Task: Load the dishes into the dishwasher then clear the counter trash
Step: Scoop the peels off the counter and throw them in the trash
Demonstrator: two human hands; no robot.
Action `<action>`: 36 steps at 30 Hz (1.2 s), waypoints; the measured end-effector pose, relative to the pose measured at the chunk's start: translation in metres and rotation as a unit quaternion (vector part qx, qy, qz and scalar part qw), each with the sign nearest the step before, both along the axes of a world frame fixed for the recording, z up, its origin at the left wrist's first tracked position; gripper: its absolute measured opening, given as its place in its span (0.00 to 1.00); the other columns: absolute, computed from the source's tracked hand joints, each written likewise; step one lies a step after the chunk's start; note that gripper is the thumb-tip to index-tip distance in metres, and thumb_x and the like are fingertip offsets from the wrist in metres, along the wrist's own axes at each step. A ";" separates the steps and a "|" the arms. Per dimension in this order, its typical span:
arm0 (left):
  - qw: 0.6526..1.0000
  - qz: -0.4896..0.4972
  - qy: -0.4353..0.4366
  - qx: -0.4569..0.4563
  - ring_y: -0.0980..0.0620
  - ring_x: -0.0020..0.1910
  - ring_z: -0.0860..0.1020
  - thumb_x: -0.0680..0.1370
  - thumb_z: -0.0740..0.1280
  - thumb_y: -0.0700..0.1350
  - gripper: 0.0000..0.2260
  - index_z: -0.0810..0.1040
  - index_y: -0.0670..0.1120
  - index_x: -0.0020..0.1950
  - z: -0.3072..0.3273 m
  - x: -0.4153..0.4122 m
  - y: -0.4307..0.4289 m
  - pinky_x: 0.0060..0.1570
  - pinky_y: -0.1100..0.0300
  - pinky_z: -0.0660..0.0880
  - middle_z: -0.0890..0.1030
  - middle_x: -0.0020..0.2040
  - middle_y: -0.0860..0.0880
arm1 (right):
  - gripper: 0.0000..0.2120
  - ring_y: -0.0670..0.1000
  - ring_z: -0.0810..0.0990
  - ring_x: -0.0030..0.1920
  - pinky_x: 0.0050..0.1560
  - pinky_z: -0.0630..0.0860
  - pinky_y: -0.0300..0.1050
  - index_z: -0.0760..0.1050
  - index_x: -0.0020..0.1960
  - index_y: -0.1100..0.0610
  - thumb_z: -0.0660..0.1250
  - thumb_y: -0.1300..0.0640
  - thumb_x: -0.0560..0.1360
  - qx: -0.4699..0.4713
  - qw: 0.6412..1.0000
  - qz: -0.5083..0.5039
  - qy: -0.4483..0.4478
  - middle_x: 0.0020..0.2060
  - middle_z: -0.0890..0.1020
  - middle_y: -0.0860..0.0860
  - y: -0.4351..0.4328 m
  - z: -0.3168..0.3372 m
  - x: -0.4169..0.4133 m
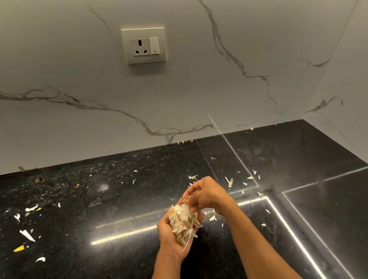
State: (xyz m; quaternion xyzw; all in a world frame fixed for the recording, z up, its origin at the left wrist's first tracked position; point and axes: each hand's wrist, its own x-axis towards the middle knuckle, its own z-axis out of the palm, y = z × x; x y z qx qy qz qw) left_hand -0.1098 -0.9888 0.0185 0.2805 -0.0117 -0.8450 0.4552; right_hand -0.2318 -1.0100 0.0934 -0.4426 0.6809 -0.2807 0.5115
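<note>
Left hand: cupped palm-up, holding scraps. Right hand: fingers curled, pinching scraps at the pile's top. Bench: black, littered with flakes.

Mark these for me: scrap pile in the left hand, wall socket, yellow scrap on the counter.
scrap pile (182,219): head view, middle of the heap.
wall socket (140,47): head view, between the three pin holes.
yellow scrap (19,248): head view, its centre.
</note>
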 end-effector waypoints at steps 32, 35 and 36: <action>1.000 -0.006 0.015 0.020 0.35 0.41 0.80 0.80 0.54 0.44 0.18 0.75 0.38 0.63 -0.007 -0.003 -0.057 0.37 0.46 0.80 0.80 0.50 0.33 | 0.14 0.51 0.80 0.57 0.59 0.77 0.51 0.80 0.61 0.54 0.62 0.62 0.79 -0.065 0.964 -0.086 0.244 0.58 0.82 0.51 -0.057 -0.062 -0.050; 1.000 -0.002 0.002 0.016 0.35 0.40 0.80 0.79 0.54 0.43 0.18 0.75 0.37 0.63 -0.009 0.002 -0.072 0.36 0.46 0.81 0.80 0.50 0.33 | 0.17 0.55 0.74 0.66 0.67 0.70 0.50 0.72 0.69 0.57 0.59 0.60 0.81 -0.073 0.955 -0.010 0.287 0.66 0.76 0.54 -0.073 -0.074 -0.048; 1.000 0.002 -0.002 0.016 0.35 0.40 0.80 0.79 0.54 0.43 0.18 0.75 0.37 0.63 -0.010 0.004 -0.077 0.35 0.46 0.81 0.80 0.51 0.33 | 0.19 0.55 0.70 0.70 0.70 0.66 0.48 0.69 0.72 0.59 0.58 0.59 0.82 -0.084 0.951 0.018 0.298 0.70 0.73 0.55 -0.078 -0.078 -0.046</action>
